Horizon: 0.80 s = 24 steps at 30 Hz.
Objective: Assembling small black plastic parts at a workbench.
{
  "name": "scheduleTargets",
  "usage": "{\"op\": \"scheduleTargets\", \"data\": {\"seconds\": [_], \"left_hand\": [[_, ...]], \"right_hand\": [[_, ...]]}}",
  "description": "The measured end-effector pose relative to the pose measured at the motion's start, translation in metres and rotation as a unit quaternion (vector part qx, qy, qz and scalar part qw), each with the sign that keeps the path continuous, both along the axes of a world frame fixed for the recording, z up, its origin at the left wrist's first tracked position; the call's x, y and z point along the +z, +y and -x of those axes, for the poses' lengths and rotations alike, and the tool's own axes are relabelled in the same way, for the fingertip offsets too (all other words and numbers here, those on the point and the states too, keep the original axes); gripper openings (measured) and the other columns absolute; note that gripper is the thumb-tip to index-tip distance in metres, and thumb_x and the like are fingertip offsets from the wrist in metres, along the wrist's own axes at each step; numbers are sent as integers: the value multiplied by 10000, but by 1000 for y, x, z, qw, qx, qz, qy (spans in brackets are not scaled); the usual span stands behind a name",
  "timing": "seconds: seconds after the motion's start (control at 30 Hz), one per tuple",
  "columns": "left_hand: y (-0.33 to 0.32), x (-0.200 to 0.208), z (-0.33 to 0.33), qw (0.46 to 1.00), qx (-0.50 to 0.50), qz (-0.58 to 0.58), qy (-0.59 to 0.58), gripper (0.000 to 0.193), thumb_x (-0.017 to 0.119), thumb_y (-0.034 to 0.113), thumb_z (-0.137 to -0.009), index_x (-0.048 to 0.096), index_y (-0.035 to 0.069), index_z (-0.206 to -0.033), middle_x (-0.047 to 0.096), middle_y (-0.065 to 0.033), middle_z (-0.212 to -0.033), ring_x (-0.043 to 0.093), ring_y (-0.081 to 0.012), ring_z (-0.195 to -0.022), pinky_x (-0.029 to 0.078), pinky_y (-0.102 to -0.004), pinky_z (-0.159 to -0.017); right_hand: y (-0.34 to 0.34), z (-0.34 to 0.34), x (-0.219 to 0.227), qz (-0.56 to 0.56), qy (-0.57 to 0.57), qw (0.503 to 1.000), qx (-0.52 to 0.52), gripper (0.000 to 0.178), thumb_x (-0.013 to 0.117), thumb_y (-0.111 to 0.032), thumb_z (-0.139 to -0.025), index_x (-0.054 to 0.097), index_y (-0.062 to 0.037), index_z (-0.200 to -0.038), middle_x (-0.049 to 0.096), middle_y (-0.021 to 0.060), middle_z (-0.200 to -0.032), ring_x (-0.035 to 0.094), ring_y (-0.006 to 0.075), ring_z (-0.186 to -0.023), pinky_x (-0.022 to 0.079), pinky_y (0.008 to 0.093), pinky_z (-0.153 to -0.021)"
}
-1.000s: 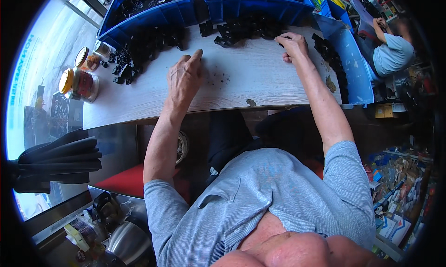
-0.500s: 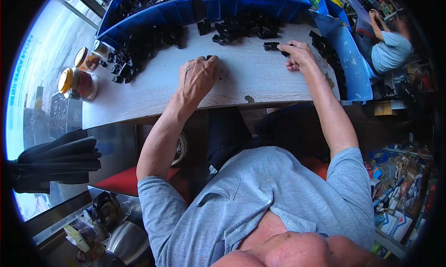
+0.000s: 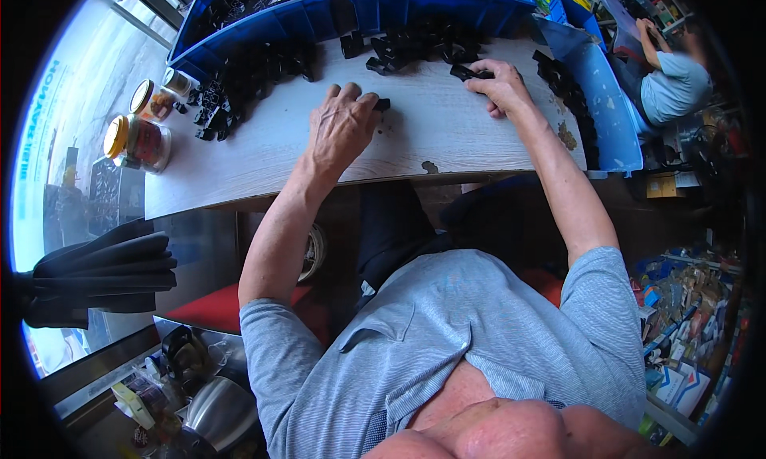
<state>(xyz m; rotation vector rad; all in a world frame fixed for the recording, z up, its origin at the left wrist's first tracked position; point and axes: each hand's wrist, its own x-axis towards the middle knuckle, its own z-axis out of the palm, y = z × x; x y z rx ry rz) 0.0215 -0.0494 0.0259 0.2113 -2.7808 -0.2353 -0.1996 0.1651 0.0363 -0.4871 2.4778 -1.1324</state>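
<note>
Over the middle of the pale worktable (image 3: 415,144), my left hand (image 3: 341,125) is closed with a small black part (image 3: 383,104) at its thumb and index finger. Farther right, my right hand (image 3: 507,90) pinches a longer black plastic piece (image 3: 463,72), whose left end pokes out past the fingertips. Beyond it lies a heap of similar black pieces (image 3: 423,45). Another black heap (image 3: 247,76) spreads across the left rear of the table, and a row of black pieces (image 3: 558,80) runs along the right side.
Two blue bins (image 3: 255,29) (image 3: 439,10) full of black parts stand along the back. A blue tray wall (image 3: 610,116) borders the right side. Lidded jars (image 3: 148,144) are at the left edge. Another person (image 3: 674,88) sits at the far right.
My right hand has taken hold of the black piece and tilted it. My left hand has turned, its fingers extending farther forward, and its small part now shows at the right of the thumb.
</note>
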Motion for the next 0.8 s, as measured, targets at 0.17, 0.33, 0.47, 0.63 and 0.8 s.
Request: {"op": "scheduleTargets", "data": {"seconds": [0.17, 0.33, 0.47, 0.63, 0.8], "left_hand": [[3, -22, 7, 991, -46, -76, 99, 278, 706, 140, -891, 704, 71, -1160, 721, -155, -1027, 685, -335, -933, 545, -441, -856], [29, -24, 35, 969, -60, -170, 167, 267, 692, 101, -904, 701, 65, -1169, 724, -149, -1068, 704, -341, -937, 566, -422, -814], [42, -25, 63, 966, -103, -153, 179, 232, 676, 97, -915, 724, 76, -1141, 728, -126, -1072, 712, -324, -943, 576, -407, -803], [44, -22, 72, 971, -150, -119, 142, 243, 642, 57, -917, 739, 92, -1138, 726, -119, -1075, 709, -327, -944, 579, -394, -814], [43, -18, 66, 972, -175, -89, 132, 329, 611, 31, -859, 702, 62, -1173, 709, -119, -1061, 691, -330, -973, 563, -405, -832]], "right_hand": [[1, -14, 9, -7, -38, 999, 33, 352, 794, -215, -815, 712, -133, -1148, 603, 21, -713, 509, 86, -457, 455, 259, -412], [-7, -38, 11, -6, -68, 994, 80, 347, 779, -184, -817, 712, -125, -1152, 587, 9, -677, 505, 88, -440, 438, 258, -399], [-11, -41, 10, -17, -65, 993, 93, 329, 758, -168, -827, 712, -125, -1150, 575, -2, -654, 507, 83, -430, 426, 262, -386], [-8, -35, 5, -27, -62, 993, 96, 401, 700, -157, -817, 721, -146, -1217, 669, 43, -741, 562, 102, -483, 498, 271, -435], [-9, -40, 4, -14, -55, 995, 86, 295, 719, -140, -844, 724, -156, -1138, 567, -27, -643, 502, 68, -443, 426, 252, -392]]}}
